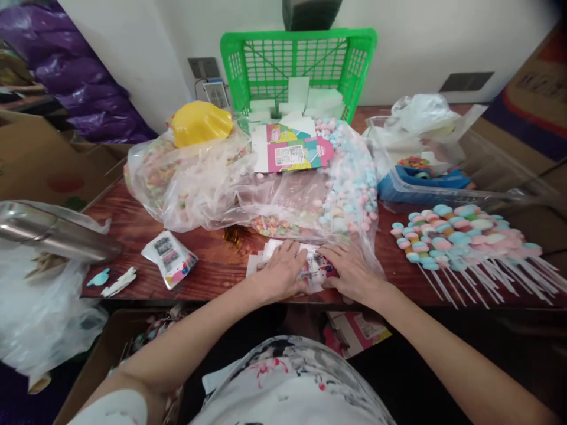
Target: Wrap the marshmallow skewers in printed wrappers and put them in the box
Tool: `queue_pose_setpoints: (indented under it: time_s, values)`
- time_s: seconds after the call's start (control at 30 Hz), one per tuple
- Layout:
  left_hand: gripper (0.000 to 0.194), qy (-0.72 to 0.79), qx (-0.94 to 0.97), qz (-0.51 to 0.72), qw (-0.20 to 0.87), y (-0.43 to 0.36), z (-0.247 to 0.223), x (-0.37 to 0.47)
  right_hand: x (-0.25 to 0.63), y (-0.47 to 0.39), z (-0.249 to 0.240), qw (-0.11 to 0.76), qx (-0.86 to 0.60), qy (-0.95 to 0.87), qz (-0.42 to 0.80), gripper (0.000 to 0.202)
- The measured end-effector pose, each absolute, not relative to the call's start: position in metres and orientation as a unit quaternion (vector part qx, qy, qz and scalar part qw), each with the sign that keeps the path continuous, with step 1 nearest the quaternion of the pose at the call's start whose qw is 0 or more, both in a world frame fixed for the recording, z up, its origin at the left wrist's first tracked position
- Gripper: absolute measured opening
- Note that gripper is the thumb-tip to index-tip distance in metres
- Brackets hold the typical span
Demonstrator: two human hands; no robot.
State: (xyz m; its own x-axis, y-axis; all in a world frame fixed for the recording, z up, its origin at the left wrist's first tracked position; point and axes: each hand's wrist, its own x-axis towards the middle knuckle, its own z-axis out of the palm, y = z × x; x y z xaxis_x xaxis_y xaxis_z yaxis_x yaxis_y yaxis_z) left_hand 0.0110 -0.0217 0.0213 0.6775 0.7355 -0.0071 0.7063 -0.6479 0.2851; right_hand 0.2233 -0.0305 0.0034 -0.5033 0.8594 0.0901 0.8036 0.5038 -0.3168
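Both my hands rest on a printed packet at the table's front edge. My left hand lies over its left part with the fingers stretched out. On its right side, my right hand is spread with the fingers apart. White paper shows beside my left hand. Just beyond my fingers lies a big clear bag of pink and blue candies. Whatever lies under my palms is hidden. A stack of printed packets sits to the left, and candy skewers on white sticks lie to the right.
A green basket holding white cards stands at the back. Printed cartons lie on the bags, near a yellow bowl. A clear plastic bin is at right. A steel flask lies at left, near white gloves.
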Motion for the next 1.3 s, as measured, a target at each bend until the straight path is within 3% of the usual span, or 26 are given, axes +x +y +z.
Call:
queue_pose_setpoints:
  time_s: [0.3, 0.7, 0.97, 1.3]
  values:
    - [0.055, 0.423, 0.896, -0.007, 0.135, 0.016, 0.022, 0.015, 0.226, -0.014, 0.010, 0.113, -0.488, -0.857, 0.123, 0.039]
    - [0.049, 0.431, 0.886, -0.039, 0.167, 0.021, 0.030, 0.023, 0.224, -0.013, 0.010, 0.074, -0.505, -0.853, 0.111, 0.049]
    - [0.067, 0.482, 0.848, -0.078, 0.208, 0.022, 0.036, 0.030, 0.227, -0.007, 0.007, 0.051, -0.485, -0.864, 0.125, 0.052]
    - [0.058, 0.466, 0.866, 0.018, 0.180, -0.011, 0.028, 0.027, 0.224, -0.009, 0.010, 0.081, -0.455, -0.881, 0.102, 0.069]
